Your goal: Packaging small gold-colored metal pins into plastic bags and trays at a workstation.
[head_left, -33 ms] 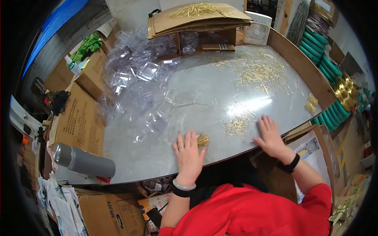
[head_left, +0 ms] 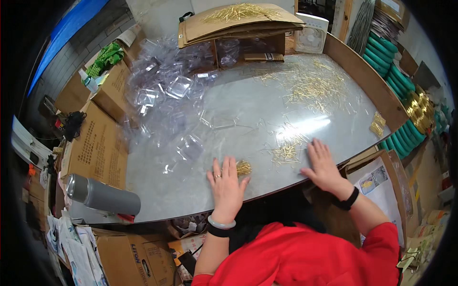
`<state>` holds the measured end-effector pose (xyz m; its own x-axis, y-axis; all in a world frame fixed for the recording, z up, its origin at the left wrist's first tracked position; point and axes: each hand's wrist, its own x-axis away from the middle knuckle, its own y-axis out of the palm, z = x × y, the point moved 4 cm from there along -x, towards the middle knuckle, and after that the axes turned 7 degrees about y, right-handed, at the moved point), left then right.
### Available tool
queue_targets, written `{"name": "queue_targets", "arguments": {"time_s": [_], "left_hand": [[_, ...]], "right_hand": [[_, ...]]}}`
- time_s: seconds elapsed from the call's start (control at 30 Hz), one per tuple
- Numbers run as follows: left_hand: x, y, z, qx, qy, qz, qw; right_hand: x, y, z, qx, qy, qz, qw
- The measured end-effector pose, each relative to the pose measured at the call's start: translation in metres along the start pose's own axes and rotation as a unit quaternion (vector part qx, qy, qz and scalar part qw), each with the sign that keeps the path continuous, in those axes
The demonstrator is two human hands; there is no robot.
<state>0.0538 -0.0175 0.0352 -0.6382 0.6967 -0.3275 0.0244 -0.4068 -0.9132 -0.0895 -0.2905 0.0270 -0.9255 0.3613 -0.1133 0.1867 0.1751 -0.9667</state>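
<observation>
My left hand (head_left: 226,183) lies palm down on the grey tabletop (head_left: 229,102) near its front edge, fingers stretched out. Right beside its fingers and thumb sits a compact bundle of gold wire pins (head_left: 244,168); whether they touch is hard to tell. My right hand (head_left: 323,164) rests flat near the front edge, fingers extended and thumb apart, holding nothing. Just left of it is a small loose heap of gold wire pins (head_left: 287,152), some with bent ends. A larger spread of gold pins (head_left: 315,90) covers the far right.
Clear plastic boxes (head_left: 162,95) pile up at the far left. A grey bottle (head_left: 112,196) lies tilted at the left corner. Cardboard sheets (head_left: 238,26) bearing more pins and a white fan (head_left: 311,38) stand at the back. A packed gold bundle (head_left: 377,125) sits by the right border.
Both hands have shifted very slightly left. The gold pin bundle beside my left hand has moved a little left too.
</observation>
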Motion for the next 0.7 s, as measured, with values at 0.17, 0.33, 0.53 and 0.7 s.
{"name": "queue_targets", "arguments": {"time_s": [0.17, 0.33, 0.53, 0.7], "left_hand": [[-0.009, -0.030, 0.035, -0.014, 0.051, 0.090, 0.995], [0.007, 0.010, 0.062, 0.155, 0.125, 0.064, 0.978], [-0.002, 0.013, 0.066, 0.136, 0.065, 0.096, 0.984], [-0.016, 0.018, 0.071, 0.104, 0.014, 0.037, 0.994]], "right_hand": [[-0.015, 0.005, -0.057, 0.020, -0.074, 0.057, 0.995], [-0.019, 0.014, -0.072, -0.068, -0.149, 0.066, 0.984], [-0.008, 0.005, -0.050, -0.213, -0.104, 0.103, 0.966], [-0.001, 0.002, -0.053, -0.143, -0.027, 0.150, 0.978]]}}
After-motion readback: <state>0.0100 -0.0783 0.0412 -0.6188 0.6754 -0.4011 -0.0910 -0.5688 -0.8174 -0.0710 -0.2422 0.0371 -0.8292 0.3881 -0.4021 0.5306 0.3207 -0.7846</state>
